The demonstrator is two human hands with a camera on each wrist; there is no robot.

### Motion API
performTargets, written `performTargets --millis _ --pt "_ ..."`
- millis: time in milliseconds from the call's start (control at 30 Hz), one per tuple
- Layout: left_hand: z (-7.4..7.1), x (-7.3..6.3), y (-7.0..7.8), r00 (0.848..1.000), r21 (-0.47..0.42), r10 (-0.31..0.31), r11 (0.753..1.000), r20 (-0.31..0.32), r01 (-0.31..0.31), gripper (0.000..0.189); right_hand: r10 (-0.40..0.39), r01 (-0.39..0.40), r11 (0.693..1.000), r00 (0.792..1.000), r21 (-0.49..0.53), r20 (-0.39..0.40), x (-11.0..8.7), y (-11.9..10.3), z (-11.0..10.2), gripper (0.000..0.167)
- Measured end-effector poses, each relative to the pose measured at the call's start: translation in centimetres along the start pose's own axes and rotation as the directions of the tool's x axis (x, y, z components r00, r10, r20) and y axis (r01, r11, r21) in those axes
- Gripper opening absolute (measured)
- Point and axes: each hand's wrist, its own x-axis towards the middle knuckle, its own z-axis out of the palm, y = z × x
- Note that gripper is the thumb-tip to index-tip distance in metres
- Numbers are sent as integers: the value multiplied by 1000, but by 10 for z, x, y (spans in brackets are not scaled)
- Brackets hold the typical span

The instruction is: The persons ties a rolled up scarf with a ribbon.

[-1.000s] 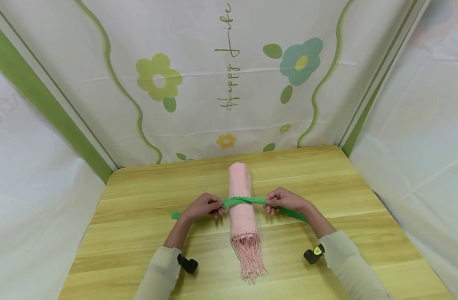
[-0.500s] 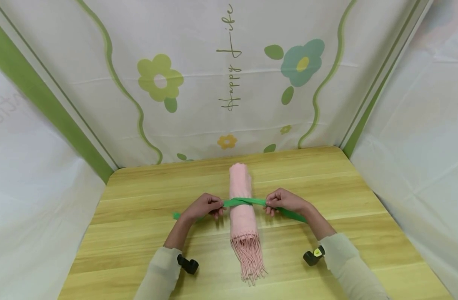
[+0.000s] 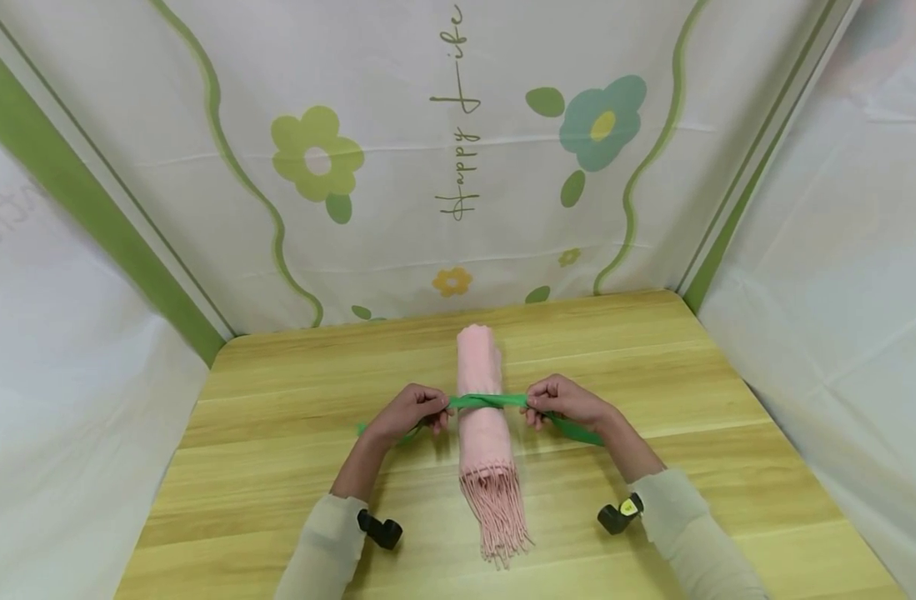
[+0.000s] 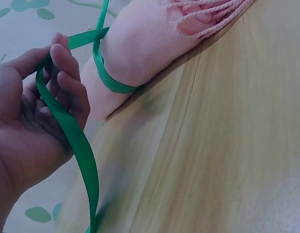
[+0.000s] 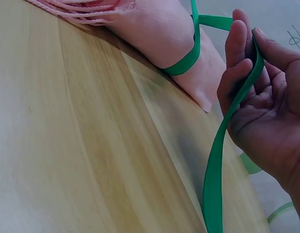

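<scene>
A rolled pink scarf [image 3: 482,442] with a twisted fringe lies lengthwise on the wooden table, fringe toward the person. Round its middle runs a green ribbon [image 3: 480,401], its two ends crossed on top of the roll. To the left of the scarf, my left hand [image 3: 414,412] pinches one end between thumb and forefinger; the loose tail [image 4: 82,145] hangs down past the palm. On the other side my right hand [image 3: 566,402] pinches the opposite end, and its tail [image 5: 215,179] trails below the hand. Both wrist views show the ribbon looped snugly under the scarf.
The wooden table [image 3: 292,367] has rounded far corners. Behind it hangs a white curtain [image 3: 397,75] printed with flowers and lettering, with more white sheeting on both sides. Black wrist cameras [image 3: 380,529] sit at both cuffs.
Both hands have shifted slightly inward toward the scarf, and the ribbon tails have moved in with them. The scarf stays in place.
</scene>
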Motion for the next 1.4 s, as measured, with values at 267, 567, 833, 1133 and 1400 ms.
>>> performTargets --millis 267,567,833,1133,1400 --pt "1 -1 0 999 -16 -22 1000 -27 21 43 19 -18 999 999 29 -31 -1 1 -1 44" --pt "-1 -4 1 999 -1 -29 1000 -14 29 42 8 -8 1000 1000 17 -19 -4 2 -1 47" --pt "-1 -3 -2 999 24 -37 999 -18 37 41 42 -42 999 999 -6 -19 -4 3 -1 44" --pt "-3 -2 -7 997 108 -63 992 -48 67 35 89 -92 994 995 -60 -55 -5 0 -3 42" --pt "-2 -4 -6 997 121 -55 991 -52 61 33 135 -141 989 985 -48 -112 -5 2 -4 44"
